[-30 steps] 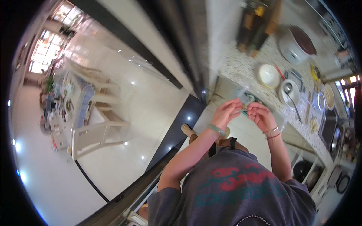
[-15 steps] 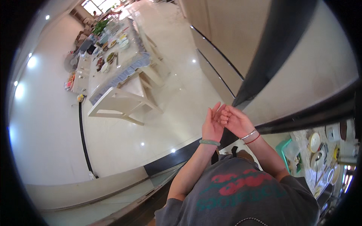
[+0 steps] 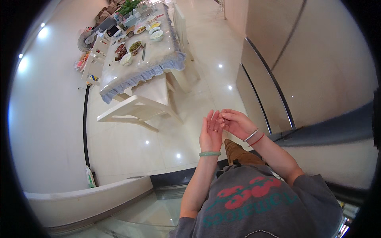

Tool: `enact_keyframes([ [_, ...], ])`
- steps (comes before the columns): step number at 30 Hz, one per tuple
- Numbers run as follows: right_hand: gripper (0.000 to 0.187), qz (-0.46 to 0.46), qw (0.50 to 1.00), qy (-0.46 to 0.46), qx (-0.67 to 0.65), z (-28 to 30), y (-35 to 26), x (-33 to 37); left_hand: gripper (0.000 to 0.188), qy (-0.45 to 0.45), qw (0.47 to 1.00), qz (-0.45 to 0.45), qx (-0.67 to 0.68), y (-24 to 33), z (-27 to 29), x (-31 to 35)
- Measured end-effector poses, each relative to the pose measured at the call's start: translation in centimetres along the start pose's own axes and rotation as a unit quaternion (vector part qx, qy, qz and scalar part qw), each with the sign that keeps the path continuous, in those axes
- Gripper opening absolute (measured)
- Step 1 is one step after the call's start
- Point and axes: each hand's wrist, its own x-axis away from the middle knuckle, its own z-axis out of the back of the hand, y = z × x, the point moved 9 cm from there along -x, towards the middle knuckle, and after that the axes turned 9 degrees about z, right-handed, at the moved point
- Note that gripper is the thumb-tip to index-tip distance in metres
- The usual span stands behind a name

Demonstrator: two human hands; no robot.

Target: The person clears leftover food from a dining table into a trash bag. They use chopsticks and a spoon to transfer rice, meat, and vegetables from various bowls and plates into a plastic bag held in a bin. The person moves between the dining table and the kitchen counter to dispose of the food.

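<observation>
Left hand (image 3: 210, 135) is resting palm-up, fingers apart, beside my loosely curled right hand (image 3: 239, 126), while I'm judging the white chair (image 3: 152, 89), upper left, stiff, best held by its backrest (image 3: 135, 100).

Extends both forearms (image 3: 201, 176) forward. Holds left grip (image 3: 211, 136) palm-up with fingers (image 3: 214, 120) nearly straight; curls right grip (image 3: 239, 124) close beside them. Cannot tell whether touching.

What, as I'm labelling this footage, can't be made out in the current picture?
Head view, right hand: whether it holds something small; its curled fingers hide the inside.
Head view, plant: top cut off by the upper edge.
Head view, nearest white bowl on the table: its contents are too small to identify.
Head view, things beyond the right sleeve: cut off by the dark rim.
</observation>
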Motion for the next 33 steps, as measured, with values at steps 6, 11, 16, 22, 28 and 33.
enact_keyframes([
  [6,0.014,-0.055,0.998,0.000,-0.014,-1.5,-2.5,-23.1,0.044,0.053,0.997,-0.049,0.030,14.5,-1.1,-16.5],
  [11,0.019,-0.100,0.993,-0.065,-0.003,-6.0,-4.5,-41.7,0.043,0.059,0.992,-0.108,0.042,28.3,-3.4,-28.2],
  [16,0.024,-0.151,0.986,-0.071,0.005,-9.3,-2.5,-57.9,0.042,0.106,0.981,-0.148,0.073,40.7,-1.4,-38.2],
  [22,0.021,-0.165,0.983,-0.072,0.024,-12.2,-0.8,-79.6,0.037,0.085,0.977,-0.168,0.096,56.7,1.9,-53.3],
  [28,0.022,-0.169,0.983,-0.033,0.067,-15.6,-0.8,-99.5,0.033,0.118,0.981,-0.144,0.060,71.9,4.4,-67.3],
  [33,0.019,-0.169,0.985,0.020,0.041,-16.3,-0.7,-114.1,0.040,0.133,0.980,-0.140,0.053,82.9,4.3,-76.5],
])
